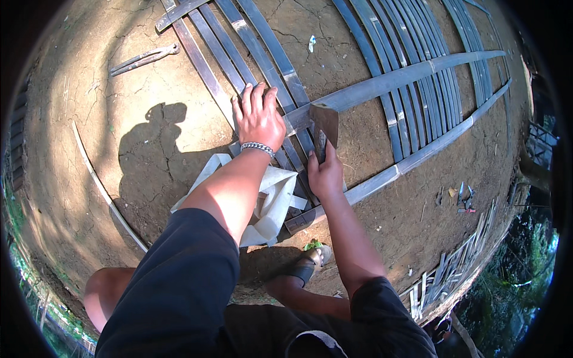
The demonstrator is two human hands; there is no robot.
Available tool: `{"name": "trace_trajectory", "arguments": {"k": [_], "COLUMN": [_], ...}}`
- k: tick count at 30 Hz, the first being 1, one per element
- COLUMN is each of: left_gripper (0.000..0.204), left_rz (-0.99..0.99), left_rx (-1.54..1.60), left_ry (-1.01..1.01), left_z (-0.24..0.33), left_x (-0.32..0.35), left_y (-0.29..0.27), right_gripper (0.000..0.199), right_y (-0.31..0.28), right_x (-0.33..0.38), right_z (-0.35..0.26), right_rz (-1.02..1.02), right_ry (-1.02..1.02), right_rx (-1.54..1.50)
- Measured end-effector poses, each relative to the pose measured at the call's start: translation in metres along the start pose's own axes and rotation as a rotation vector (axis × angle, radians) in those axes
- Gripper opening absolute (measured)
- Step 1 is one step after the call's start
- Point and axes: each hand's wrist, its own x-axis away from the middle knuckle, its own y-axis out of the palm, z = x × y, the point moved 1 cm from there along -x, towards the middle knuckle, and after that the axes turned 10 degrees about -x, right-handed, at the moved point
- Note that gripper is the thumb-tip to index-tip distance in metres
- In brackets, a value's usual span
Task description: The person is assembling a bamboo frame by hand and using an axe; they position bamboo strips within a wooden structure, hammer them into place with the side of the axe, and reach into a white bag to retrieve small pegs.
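My left hand (261,119), a chain bracelet on its wrist, presses down on dark bamboo slats (242,36), fingers stretched out and a little apart. Beside it, my right hand (326,177) is closed around the handle of a cleaver-like tool (326,122). Its broad, squarish blade points up, overlapping the end of a long bamboo rail (394,79) in view. The slats lie side by side and run away from me. Crumpled white strips of sheet or cloth (271,206) lie under and beside my left forearm.
Pincers (145,59) lie on the cracked dirt at the left, with a thin curved strip (107,185) nearer. A second rail (388,174) and several more slats (418,59) spread right. Small tools (465,198) and a pile of split strips (447,271) lie at the lower right.
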Motion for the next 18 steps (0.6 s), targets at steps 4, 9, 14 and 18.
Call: {"name": "trace_trajectory", "arguments": {"k": [4,9,14,18], "left_gripper": [0.05,0.047,0.045,0.044], "left_rz": [-0.007,-0.007,0.022,0.003], "left_rx": [-0.025,0.009,0.01,0.017], "left_ry": [0.005,-0.015,0.004,-0.004], "left_z": [0.0,0.003,-0.002,-0.003], "left_x": [-0.002,-0.004,-0.006,-0.003], "left_y": [0.007,-0.003,0.005,0.008], "right_gripper": [0.054,0.057,0.047,0.049], "right_y": [-0.006,-0.001,-0.009,-0.01], "right_x": [0.014,0.008,0.011,0.007], "right_z": [0.009,0.008,0.004,0.001], "right_rz": [0.251,-0.023,0.227,0.026], "right_ry": [-0.393,0.032,-0.368,-0.028], "right_rx": [-0.013,0.113,-0.107,0.283]}}
